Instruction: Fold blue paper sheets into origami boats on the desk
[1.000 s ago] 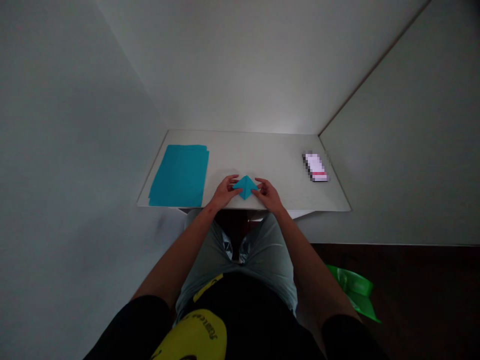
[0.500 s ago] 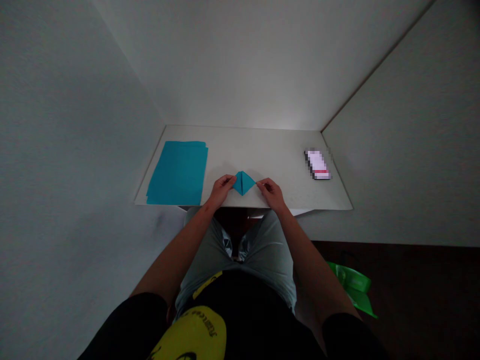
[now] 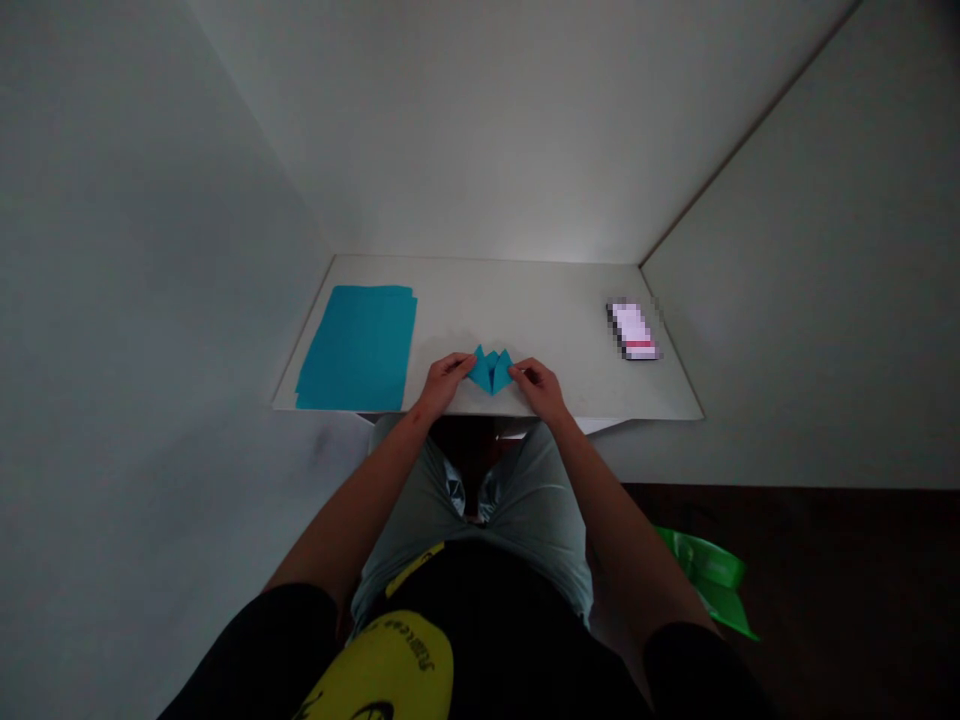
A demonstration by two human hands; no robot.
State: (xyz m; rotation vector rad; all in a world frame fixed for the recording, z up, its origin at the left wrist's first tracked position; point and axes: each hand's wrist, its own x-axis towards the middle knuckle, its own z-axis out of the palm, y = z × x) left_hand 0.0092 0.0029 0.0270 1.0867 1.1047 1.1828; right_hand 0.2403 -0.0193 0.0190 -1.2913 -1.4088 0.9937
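Observation:
A small piece of folded blue paper point(image 3: 493, 373) is between my hands near the table's front edge. It has pointed flaps standing up at the top and a point toward me, with a gap between its two halves. My left hand point(image 3: 448, 378) pinches its left side between thumb and fingers. At the right side, my right hand point(image 3: 540, 384) is closed on the paper's edge. The fingertips hide parts of both sides.
The white table point(image 3: 510, 290) meets walls at the back and on both sides. Blue paper sheets point(image 3: 358, 348) lie stacked at the left. A phone point(image 3: 634, 330), its screen blurred, rests at the right. Something green and plastic point(image 3: 709, 575) is low on the right by the floor.
The folded paper has gone from a diamond with a point at the right to a shape with raised flaps at the top. My right hand now grips closer in on its right side.

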